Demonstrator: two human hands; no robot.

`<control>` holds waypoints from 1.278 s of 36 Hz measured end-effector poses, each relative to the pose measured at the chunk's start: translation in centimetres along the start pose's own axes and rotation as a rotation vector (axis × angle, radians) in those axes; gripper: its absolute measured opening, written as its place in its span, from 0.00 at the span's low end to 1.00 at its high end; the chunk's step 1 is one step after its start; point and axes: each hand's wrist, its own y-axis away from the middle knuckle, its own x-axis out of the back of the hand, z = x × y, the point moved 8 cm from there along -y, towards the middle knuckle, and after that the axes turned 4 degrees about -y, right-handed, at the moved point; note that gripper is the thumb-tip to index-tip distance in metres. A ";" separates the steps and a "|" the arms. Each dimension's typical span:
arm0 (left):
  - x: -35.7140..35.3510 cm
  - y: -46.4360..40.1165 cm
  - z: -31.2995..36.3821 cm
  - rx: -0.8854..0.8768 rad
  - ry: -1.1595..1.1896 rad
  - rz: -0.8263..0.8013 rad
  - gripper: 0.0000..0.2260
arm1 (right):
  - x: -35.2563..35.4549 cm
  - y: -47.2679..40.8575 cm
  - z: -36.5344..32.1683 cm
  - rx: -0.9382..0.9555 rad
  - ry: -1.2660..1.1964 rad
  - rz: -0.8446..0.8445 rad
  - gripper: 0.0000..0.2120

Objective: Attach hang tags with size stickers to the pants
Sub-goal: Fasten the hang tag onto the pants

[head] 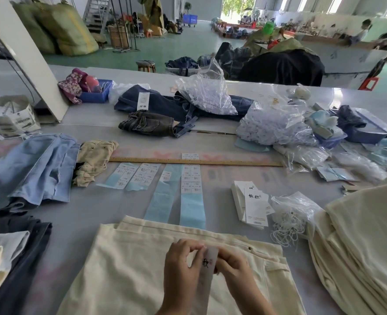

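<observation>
Cream pants (pixel 128 264) lie flat on the table in front of me, waistband away from me. Over them, my left hand (pixel 181 269) and my right hand (pixel 235 267) both pinch the top of a white hang tag (pixel 207 267) with black characters, held upright between them. A stack of more hang tags (pixel 253 204) lies to the right, beside a clear bag of white strings (pixel 290 221). Blue backing strips with white size stickers (pixel 191 180) lie in rows beyond the pants.
A wooden ruler (pixel 194 161) crosses the table's middle. A pile of cream pants (pixel 365 235) sits at right, light blue pants (pixel 28 169) and dark pants (pixel 17 258) at left. Jeans (pixel 151 123) and plastic bags (pixel 210 94) lie further back.
</observation>
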 end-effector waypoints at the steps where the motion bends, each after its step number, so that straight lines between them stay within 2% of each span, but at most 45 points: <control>1: -0.3 0.1 -0.1 0.031 0.027 -0.016 0.10 | 0.3 0.1 0.3 -0.005 -0.001 0.000 0.19; 5: -1.6 -0.1 -0.5 0.031 0.012 -0.106 0.07 | 3.7 0.4 2.0 -0.041 -0.028 0.156 0.17; 7: -2.5 -0.4 -0.8 0.015 -0.047 -0.221 0.04 | 6.1 0.6 2.6 -0.051 -0.015 0.261 0.18; 10: -4.6 -0.2 -1.0 -0.168 -0.361 -0.467 0.04 | 9.0 1.3 3.6 -0.100 -0.033 0.363 0.17; 11: -5.4 0.1 -1.0 -0.201 -0.395 -0.540 0.05 | 9.5 1.6 3.7 -0.097 0.011 0.382 0.17; 15: -7.6 0.3 0.6 -0.067 -0.071 -0.649 0.04 | 9.1 3.0 1.6 0.051 0.458 0.326 0.15; 17: -8.8 0.5 1.8 0.022 0.115 -0.714 0.01 | 8.4 3.6 0.1 0.155 0.553 0.290 0.16; 18: -9.3 0.7 2.5 0.060 0.205 -0.740 0.04 | 8.2 3.9 -0.5 0.194 0.559 0.283 0.17; 20: -10.2 1.0 3.7 0.118 0.331 -0.767 0.08 | 8.4 4.3 -1.6 0.254 0.537 0.282 0.16; 22: -11.0 1.2 4.6 0.160 0.410 -0.776 0.06 | 9.2 4.5 -2.0 0.241 0.492 0.309 0.12; 24: -12.0 1.4 5.0 0.218 0.492 -0.777 0.01 | 10.7 4.7 -1.1 0.144 0.376 0.368 0.10; 26: -13.1 1.5 5.2 0.276 0.557 -0.774 0.01 | 12.7 5.1 0.4 0.050 0.172 0.460 0.15; 28: -14.5 1.7 5.0 0.314 0.551 -0.780 0.01 | 14.0 5.7 1.3 -0.015 0.103 0.484 0.16; 31: -17.0 2.3 4.2 0.371 0.491 -0.829 0.03 | 15.5 6.3 2.7 -0.092 0.127 0.460 0.15; 33: -19.0 2.8 3.3 0.366 0.359 -0.872 0.06 | 16.6 6.5 3.6 -0.167 0.146 0.486 0.12; 35: -20.7 3.2 2.4 0.296 0.145 -0.904 0.06 | 17.9 6.7 4.4 -0.241 0.201 0.529 0.09; 39: -23.5 4.4 2.1 0.076 -0.230 -0.953 0.07 | 19.4 6.3 5.9 -0.377 0.399 0.511 0.13; 46: -25.7 4.6 2.7 -0.140 -0.505 -0.902 0.11 | 20.7 5.5 8.2 -0.553 0.605 0.503 0.14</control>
